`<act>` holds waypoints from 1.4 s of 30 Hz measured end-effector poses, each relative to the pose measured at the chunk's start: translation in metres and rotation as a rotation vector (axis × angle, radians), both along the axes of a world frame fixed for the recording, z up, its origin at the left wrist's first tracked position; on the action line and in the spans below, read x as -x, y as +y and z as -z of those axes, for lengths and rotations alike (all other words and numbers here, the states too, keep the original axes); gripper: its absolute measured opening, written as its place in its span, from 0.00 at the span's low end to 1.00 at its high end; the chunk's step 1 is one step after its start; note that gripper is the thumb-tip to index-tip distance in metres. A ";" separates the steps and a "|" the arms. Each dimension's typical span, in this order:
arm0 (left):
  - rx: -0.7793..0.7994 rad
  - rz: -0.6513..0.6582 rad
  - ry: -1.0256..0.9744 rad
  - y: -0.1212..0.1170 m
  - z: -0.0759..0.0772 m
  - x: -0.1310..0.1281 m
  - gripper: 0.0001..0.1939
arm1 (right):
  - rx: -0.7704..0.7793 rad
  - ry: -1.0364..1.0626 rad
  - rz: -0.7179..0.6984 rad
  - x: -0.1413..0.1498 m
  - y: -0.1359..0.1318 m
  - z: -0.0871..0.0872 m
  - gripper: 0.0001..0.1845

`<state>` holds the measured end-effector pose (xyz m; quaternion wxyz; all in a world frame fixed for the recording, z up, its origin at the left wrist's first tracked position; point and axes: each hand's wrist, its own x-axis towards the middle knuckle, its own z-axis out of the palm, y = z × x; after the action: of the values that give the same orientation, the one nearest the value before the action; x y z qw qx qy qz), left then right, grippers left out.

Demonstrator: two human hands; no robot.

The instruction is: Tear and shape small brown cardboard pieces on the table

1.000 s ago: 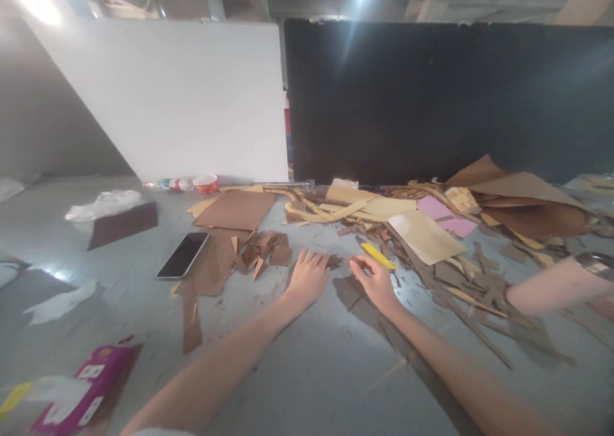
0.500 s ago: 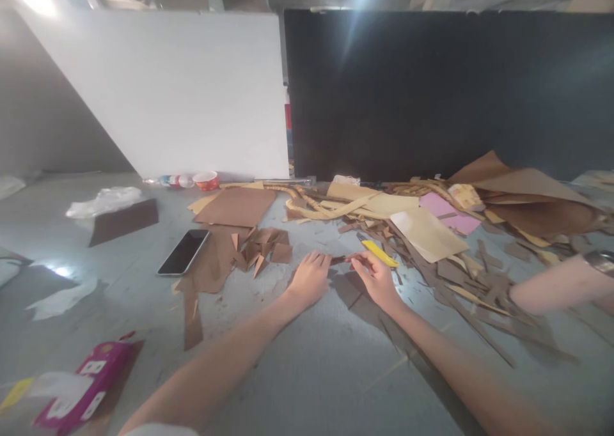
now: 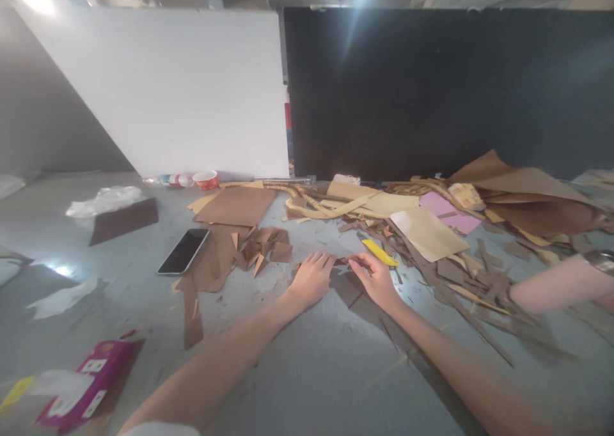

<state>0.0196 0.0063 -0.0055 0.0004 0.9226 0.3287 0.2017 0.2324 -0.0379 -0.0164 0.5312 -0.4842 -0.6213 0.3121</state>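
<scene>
Both of my hands meet over the middle of the grey table. My left hand (image 3: pixel 313 276) is closed on a thin dark brown strip (image 3: pixel 341 261), palm down. The fingers of my right hand (image 3: pixel 374 277) pinch the strip's other end; its material is too small to make out. Just beyond the right hand lies a yellow utility knife (image 3: pixel 380 252). To the left of my left hand sit several folded brown paper pieces (image 3: pixel 261 247), partly on a larger brown sheet (image 3: pixel 211 266).
A phone (image 3: pixel 183 252) lies left of the sheet, and a purple tissue pack (image 3: pixel 91 385) near the front left. Brown scraps (image 3: pixel 460 282) and a tan sheet (image 3: pixel 429 234) spread on the right. Another person's forearm (image 3: pixel 559 286) reaches in there. Rolled brown paper (image 3: pixel 532 199) lies behind.
My left hand has shifted very slightly along the strip, and a bit of it now shows left of that hand. My right hand has barely moved, its fingers drawn a little closer.
</scene>
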 end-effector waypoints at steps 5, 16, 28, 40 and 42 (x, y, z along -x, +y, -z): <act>0.026 0.083 0.011 0.000 0.001 0.002 0.35 | 0.006 0.026 0.048 -0.001 0.002 0.005 0.16; 0.085 0.080 -0.059 -0.001 -0.001 0.002 0.31 | -0.034 -0.101 0.073 0.000 0.000 -0.002 0.14; 0.099 0.082 -0.106 -0.001 0.000 0.002 0.29 | -0.205 -0.236 0.111 0.003 0.002 -0.006 0.15; 0.174 0.050 -0.118 -0.001 0.001 0.002 0.31 | -0.134 -0.177 0.127 0.002 0.000 0.001 0.14; 0.175 0.045 -0.111 -0.001 0.001 0.002 0.32 | -0.157 -0.201 0.117 0.002 -0.001 -0.001 0.14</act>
<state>0.0174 0.0053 -0.0061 0.1036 0.9137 0.3235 0.2228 0.2309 -0.0388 -0.0155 0.5197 -0.5055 -0.6645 0.1811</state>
